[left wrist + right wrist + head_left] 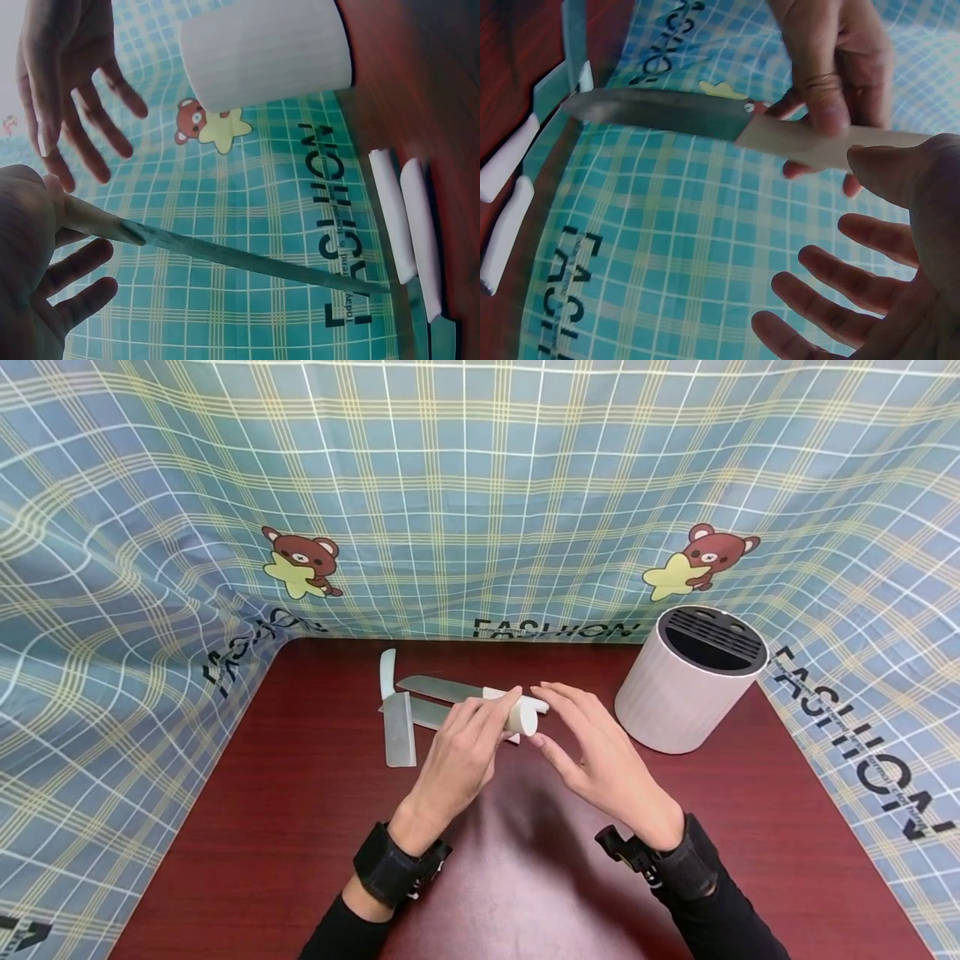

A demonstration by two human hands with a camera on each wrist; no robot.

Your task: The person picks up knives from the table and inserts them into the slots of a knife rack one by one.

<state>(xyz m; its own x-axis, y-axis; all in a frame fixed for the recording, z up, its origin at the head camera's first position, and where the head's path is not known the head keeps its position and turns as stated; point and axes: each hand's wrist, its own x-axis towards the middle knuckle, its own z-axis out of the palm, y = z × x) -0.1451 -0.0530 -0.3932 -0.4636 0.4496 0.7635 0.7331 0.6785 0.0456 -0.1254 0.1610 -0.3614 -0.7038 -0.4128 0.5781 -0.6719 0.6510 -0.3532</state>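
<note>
My left hand (461, 747) pinches the white handle of a kitchen knife (667, 114) between thumb and fingers, above the table. In the head view the handle's butt end faces me and the hand hides the blade. To its right is my right hand (603, 768), fingers extended and spread. In the right wrist view its thumb (889, 171) lies against or very close to the handle's end; contact is hard to tell. Behind the hands, a cleaver (400, 731) and two more white-handled knives, one (442, 687) behind the other (429, 713), lie on the table.
A white round knife block (660, 706) with a black slotted top stands at the back right of the dark red table (262, 852). Plaid cloth (465, 510) with printed bears hangs around the back and sides.
</note>
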